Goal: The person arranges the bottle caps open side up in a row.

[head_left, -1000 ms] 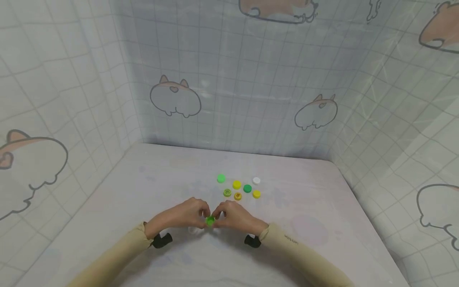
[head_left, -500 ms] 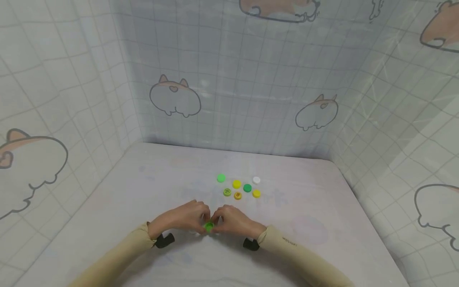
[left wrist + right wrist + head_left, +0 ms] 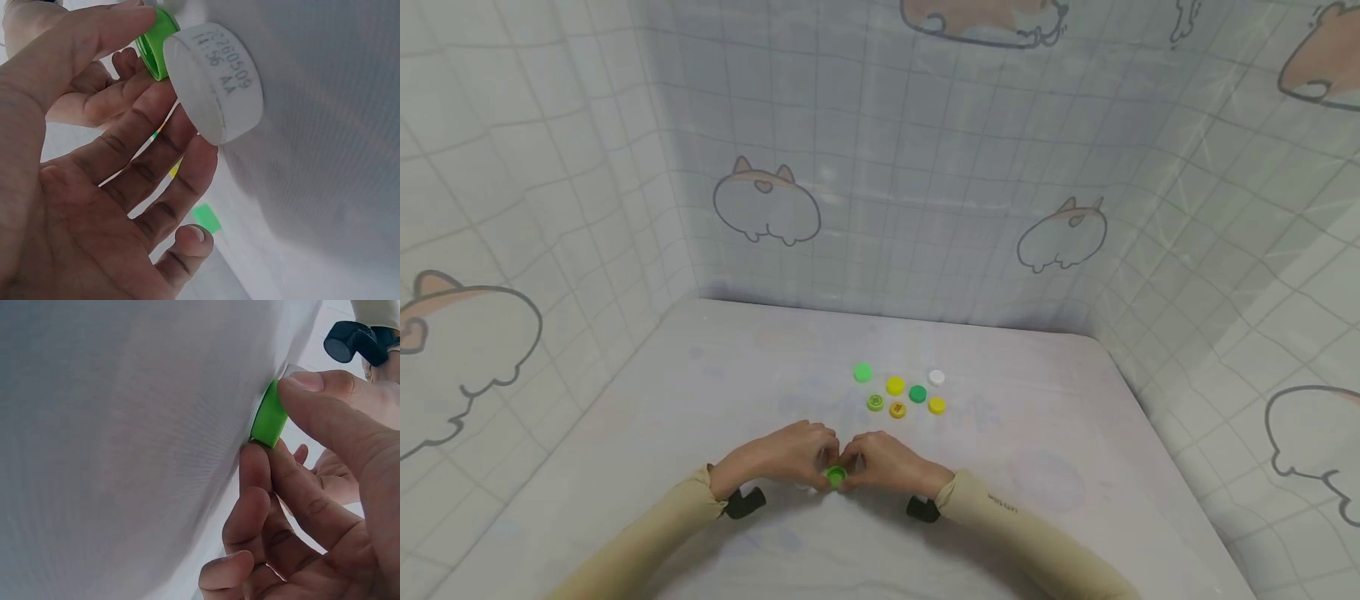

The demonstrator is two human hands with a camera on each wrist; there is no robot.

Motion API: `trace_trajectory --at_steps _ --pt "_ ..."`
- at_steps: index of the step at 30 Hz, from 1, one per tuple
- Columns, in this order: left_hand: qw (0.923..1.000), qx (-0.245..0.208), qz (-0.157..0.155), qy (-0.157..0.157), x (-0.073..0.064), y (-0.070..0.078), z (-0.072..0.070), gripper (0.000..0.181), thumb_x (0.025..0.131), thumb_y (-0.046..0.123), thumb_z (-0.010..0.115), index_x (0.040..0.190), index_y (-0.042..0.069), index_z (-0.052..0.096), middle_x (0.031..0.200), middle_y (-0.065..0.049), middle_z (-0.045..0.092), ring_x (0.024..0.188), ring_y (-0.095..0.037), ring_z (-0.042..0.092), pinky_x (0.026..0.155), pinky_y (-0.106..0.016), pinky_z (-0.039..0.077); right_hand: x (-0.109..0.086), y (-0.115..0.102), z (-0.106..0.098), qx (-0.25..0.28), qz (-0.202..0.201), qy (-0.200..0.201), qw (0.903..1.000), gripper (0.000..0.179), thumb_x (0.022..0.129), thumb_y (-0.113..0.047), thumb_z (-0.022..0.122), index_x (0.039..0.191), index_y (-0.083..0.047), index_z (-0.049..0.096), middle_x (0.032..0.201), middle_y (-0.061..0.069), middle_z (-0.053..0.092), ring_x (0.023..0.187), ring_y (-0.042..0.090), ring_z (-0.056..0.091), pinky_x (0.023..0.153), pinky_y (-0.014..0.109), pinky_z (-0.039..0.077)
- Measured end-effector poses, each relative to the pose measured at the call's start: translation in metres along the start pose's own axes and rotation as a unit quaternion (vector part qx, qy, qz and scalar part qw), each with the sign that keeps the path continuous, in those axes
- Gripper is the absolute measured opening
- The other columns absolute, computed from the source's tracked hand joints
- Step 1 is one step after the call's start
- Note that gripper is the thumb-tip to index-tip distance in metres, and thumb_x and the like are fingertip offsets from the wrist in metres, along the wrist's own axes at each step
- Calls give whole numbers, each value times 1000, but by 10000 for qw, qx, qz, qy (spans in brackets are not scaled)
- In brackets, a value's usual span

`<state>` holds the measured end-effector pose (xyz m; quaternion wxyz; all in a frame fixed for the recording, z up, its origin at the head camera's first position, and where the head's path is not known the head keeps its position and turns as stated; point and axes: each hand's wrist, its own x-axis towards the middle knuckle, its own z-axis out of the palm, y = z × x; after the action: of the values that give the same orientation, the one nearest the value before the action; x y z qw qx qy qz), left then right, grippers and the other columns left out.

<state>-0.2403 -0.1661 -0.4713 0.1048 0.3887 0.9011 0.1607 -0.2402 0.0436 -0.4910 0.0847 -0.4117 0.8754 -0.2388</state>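
A green bottle cap [image 3: 836, 477], hollow side up in the head view, lies between the fingertips of both hands near the front middle of the table. My left hand [image 3: 797, 454] pinches it from the left, thumb on one edge and forefinger on the other. From the opposite side my right hand [image 3: 891, 464] holds it between thumb and fingers; the right wrist view shows the cap's green side wall [image 3: 270, 417]. A white cap [image 3: 234, 84] with a printed date stands by the left fingertips, largely hidden by the hand in the head view.
Beyond the hands lies a loose group of caps: bright green [image 3: 862, 372], yellow [image 3: 895, 386], white [image 3: 936, 377], dark green [image 3: 917, 394], another yellow [image 3: 936, 406], marked light green [image 3: 876, 402] and marked orange [image 3: 897, 410]. A patterned curtain [image 3: 880, 167] walls the table's back and sides.
Both hands and the green cap have come a little nearer to the person, mostly in the first half second. The cap group beyond has stayed put.
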Motion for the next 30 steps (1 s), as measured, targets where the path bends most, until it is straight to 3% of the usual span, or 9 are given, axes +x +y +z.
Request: trace_trajectory --at_steps 14,20,25,30 --pt "9996 -270 -49 -47 0 -6 1 18 76 29 79 87 22 67 82 10 58 75 -3 46 68 -24 42 2 1 2 193 67 58 9998 26 78 -27 81 101 -16 75 86 -11 66 76 1 56 66 11 44" --pt "9992 -378 -65 -104 -4 -6 -2 29 77 41 78 96 22 67 89 8 61 78 -6 51 69 -25 43 0 4 2 82 44 54 9999 33 78 -31 80 107 -16 73 93 -9 68 80 1 57 69 11 45" --pt "9987 -486 -92 140 0 -5 -8 43 77 54 75 101 20 67 95 7 64 86 -12 57 71 -27 46 -4 4 -9 -8 130 195 9997 37 81 -38 77 111 -17 72 98 -9 68 83 3 60 69 13 46" --pt "9961 -740 -136 471 7 -3 -20 44 80 57 70 100 18 67 98 5 66 90 -16 59 73 -29 48 -5 4 -27 122 330 495 9982 34 82 -36 76 110 -16 73 98 -6 68 84 8 61 68 16 46"
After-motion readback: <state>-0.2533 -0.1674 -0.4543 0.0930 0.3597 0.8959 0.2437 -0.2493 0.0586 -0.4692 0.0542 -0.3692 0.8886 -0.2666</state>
